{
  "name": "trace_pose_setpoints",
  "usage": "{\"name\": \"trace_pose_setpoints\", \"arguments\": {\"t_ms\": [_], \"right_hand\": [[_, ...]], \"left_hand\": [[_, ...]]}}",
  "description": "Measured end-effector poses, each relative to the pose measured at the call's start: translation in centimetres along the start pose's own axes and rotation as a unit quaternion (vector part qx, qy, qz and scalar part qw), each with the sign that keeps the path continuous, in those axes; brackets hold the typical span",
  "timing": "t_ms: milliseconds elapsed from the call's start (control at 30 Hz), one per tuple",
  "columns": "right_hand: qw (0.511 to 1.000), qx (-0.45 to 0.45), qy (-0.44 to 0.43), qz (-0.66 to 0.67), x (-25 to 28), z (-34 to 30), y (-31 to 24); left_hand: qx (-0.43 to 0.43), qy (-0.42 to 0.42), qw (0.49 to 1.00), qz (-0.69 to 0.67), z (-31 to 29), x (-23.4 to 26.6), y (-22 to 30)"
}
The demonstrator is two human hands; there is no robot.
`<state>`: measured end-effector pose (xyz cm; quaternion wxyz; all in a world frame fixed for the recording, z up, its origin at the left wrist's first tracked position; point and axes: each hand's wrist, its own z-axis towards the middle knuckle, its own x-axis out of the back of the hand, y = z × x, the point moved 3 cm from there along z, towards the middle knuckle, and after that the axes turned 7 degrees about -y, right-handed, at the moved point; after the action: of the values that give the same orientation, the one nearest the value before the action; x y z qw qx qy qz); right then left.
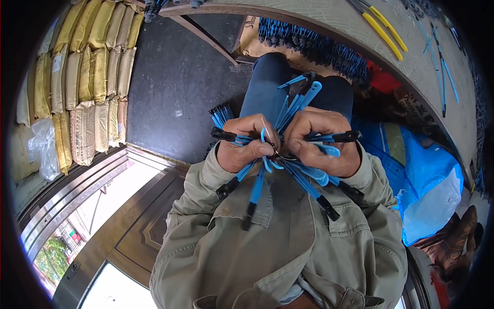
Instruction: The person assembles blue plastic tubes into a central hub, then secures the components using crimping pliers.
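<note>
1. Fanning out before our chest and lap, the slim blue sticks [256, 191] look smooth and plastic, with chunky black ends; some widen into flat, rounded tips.
2. Our left hand [244, 143] is closed on the sticks, thumb and forefinger pinched together at the middle of the fan.
3. Our right hand [321, 141] is clamped round more of them, fingers curled, its tips just beside the left's.
4. A thin, shiny wire [265, 130] curves between our hands; we cannot tell which fingers grip it.
5. Below, our creased khaki jacket [288, 242] lies close behind the sticks; ahead are our dark blue trousers [265, 82].
6. More sticks stand massed beyond our knees, under the pale table [303, 9], whose curving edge limits reach ahead and right.
7. On it lies a yellow-handled tool [383, 36].
8. A crinkled blue sheet [399, 177] crowds our right elbow.
9. Leftward, dark floor [175, 77] stretches to stacked, bulging sacks [85, 77].
</note>
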<state>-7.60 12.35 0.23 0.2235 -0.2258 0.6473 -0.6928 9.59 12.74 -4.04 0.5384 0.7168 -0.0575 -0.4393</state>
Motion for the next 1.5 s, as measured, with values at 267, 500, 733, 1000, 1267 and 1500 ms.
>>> {"name": "trace_pose_setpoints", "arguments": {"t_ms": [267, 500, 733, 1000, 1267, 1500], "right_hand": [[0.991, -0.082, 0.048, 0.097, 0.6, 0.1, 0.8], [0.998, 0.047, 0.006, 0.036, 1.8, -0.1, 1.2], [0.998, 0.064, 0.002, -0.028, 1.4, -0.3, 0.9], [0.994, 0.088, -0.057, -0.015, 2.1, 0.2, 1.2], [0.995, 0.027, -0.09, -0.015, 1.8, 1.2, -0.5], [0.984, 0.019, -0.165, -0.069, 2.3, 2.6, -1.7]], "left_hand": [[-0.05, -0.115, 0.974, 0.189, 1.2, -0.5, 1.7], [-0.09, -0.059, 0.967, 0.229, 0.8, 0.6, 1.6], [-0.117, 0.029, 0.939, 0.321, -0.2, -1.9, 1.4], [-0.149, 0.035, 0.925, 0.347, 0.2, -2.4, 1.5], [-0.122, -0.05, 0.945, 0.3, 0.4, -1.9, 0.9], [-0.113, -0.054, 0.953, 0.274, 0.7, -2.5, 0.7]]}}
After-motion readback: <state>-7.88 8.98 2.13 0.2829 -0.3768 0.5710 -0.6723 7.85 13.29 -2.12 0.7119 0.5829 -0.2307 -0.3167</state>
